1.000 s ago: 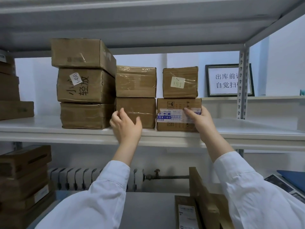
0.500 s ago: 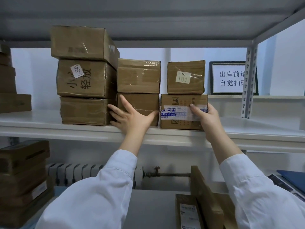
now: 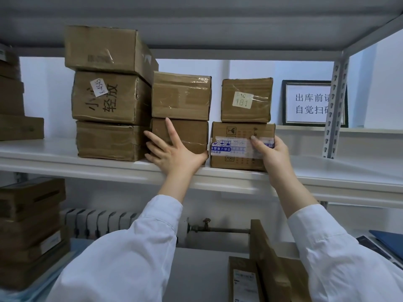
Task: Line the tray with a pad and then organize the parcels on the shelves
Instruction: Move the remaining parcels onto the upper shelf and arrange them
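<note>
On the middle shelf (image 3: pixel 327 171), your left hand (image 3: pixel 174 153) presses flat, fingers spread, against the plain parcel (image 3: pixel 187 134), steadying it, while your right hand (image 3: pixel 272 153) grips the taped parcel (image 3: pixel 239 147), likely to close the gap.

Both arms reach up and toward the far side; forearms are bare near the wrists, with the left sleeve (image 3: pixel 130 247) and right sleeve (image 3: pixel 340 258) white. Left hand (image 3: pixel 172 153): palm faces forward; fingers (image 3: pixel 171 131) straight and splayed; thumb extended to the right; wrist bent back. Right hand (image 3: pixel 272 153): back of the hand faces the camera; fingertips (image 3: pixel 254 139) point left across the front of the taped parcel (image 3: pixel 235 131); the hand wraps its right edge; thumb hidden.
</note>
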Motion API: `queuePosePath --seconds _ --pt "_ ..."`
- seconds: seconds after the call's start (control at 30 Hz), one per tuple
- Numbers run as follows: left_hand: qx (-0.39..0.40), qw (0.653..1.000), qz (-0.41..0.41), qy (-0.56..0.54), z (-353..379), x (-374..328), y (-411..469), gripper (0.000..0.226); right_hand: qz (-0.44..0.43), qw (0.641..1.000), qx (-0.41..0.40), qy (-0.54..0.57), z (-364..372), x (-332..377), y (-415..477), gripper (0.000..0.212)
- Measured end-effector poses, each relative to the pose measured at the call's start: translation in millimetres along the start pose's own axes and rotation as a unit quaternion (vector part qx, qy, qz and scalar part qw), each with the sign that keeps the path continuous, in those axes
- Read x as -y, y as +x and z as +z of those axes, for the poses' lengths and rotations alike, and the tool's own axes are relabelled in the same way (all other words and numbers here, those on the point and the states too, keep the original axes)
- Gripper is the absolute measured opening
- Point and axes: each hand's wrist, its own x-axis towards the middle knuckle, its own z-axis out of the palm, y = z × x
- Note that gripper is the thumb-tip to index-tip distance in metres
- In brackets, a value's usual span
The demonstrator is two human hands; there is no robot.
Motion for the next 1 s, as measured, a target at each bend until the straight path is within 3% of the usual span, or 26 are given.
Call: queuePosePath --seconds 0.27,1.0 --pt "-0.041 0.999 0.033 -0.011 -8 9 -7 0.127 -0.005 1.000 -0.004 -0.004 3 0 -2 0.020" --pt "-0.050 0.994 0.088 -0.031 -26 39 -14 0.113 -0.017 0.999 -0.011 -0.032 23 8 -21 0.022"
